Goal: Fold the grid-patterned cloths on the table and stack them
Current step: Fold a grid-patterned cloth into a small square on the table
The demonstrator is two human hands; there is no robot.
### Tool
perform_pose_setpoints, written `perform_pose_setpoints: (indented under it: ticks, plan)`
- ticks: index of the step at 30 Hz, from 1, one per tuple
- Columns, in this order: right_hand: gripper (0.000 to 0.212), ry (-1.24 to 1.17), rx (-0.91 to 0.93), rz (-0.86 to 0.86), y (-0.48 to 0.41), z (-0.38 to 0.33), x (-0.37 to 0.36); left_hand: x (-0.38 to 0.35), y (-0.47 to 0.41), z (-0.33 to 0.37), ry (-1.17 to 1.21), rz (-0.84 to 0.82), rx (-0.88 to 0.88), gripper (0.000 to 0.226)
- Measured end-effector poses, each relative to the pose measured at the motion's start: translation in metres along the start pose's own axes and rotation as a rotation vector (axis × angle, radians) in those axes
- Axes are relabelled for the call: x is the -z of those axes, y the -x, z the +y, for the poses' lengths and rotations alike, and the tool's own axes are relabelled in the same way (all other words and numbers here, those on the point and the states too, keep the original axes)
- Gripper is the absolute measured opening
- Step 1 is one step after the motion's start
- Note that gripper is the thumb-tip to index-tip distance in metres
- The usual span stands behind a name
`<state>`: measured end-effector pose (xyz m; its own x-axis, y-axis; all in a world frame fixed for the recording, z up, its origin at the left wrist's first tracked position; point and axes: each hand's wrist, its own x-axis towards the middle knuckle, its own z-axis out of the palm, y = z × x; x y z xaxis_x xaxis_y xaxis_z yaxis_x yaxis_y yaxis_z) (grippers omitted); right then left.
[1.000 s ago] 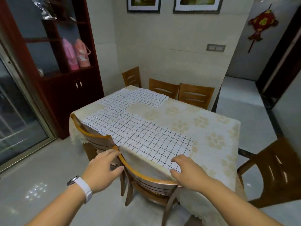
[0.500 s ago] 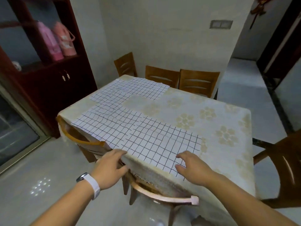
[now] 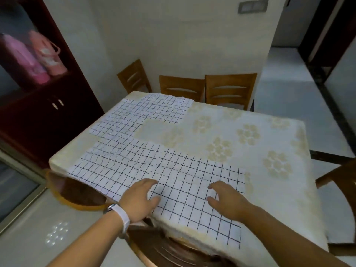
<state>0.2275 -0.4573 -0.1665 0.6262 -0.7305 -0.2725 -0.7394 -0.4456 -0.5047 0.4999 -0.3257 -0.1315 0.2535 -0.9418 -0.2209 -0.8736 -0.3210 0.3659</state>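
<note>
Several white cloths with a black grid lie flat on the table (image 3: 240,135), which wears a cream floral cover. The nearest cloth (image 3: 185,191) reaches over the table's front edge. Another near cloth (image 3: 119,164) lies left of it, and two more cloths (image 3: 154,110) lie at the far left. My left hand (image 3: 139,199), a white watch on its wrist, rests on the nearest cloth's left part with loosely bent fingers. My right hand (image 3: 225,199) lies on the same cloth's right part, fingers spread. Neither hand holds the fabric.
Wooden chairs stand at the front edge (image 3: 173,249), front left corner (image 3: 77,193), right side (image 3: 342,182) and far side (image 3: 229,89). A dark red cabinet (image 3: 42,105) with pink flasks (image 3: 30,54) stands left. Grey floor lies all around.
The camera came closer and tilted down. Both hands moved forward from the table's front edge onto the nearest cloth.
</note>
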Motion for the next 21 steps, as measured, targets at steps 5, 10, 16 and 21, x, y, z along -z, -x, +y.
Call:
perform_pose_setpoints:
  ticks: [5, 10, 16, 21]
  plan:
    - [0.051, 0.009, -0.054, 0.007, -0.018, 0.005, 0.004, 0.007, -0.037, -0.004, -0.022, -0.048, -0.015, 0.058]
    - [0.050, -0.002, -0.127, 0.026, -0.032, 0.004, -0.001, 0.007, -0.076, -0.019, 0.010, -0.106, -0.049, 0.058]
    - [0.049, -0.021, -0.234, 0.070, -0.059, -0.008, -0.007, 0.011, -0.128, -0.043, 0.027, -0.173, -0.142, 0.056]
    - [0.050, -0.076, -0.310, 0.067, -0.081, -0.027, -0.020, 0.016, -0.172, -0.070, 0.061, -0.261, -0.191, 0.057]
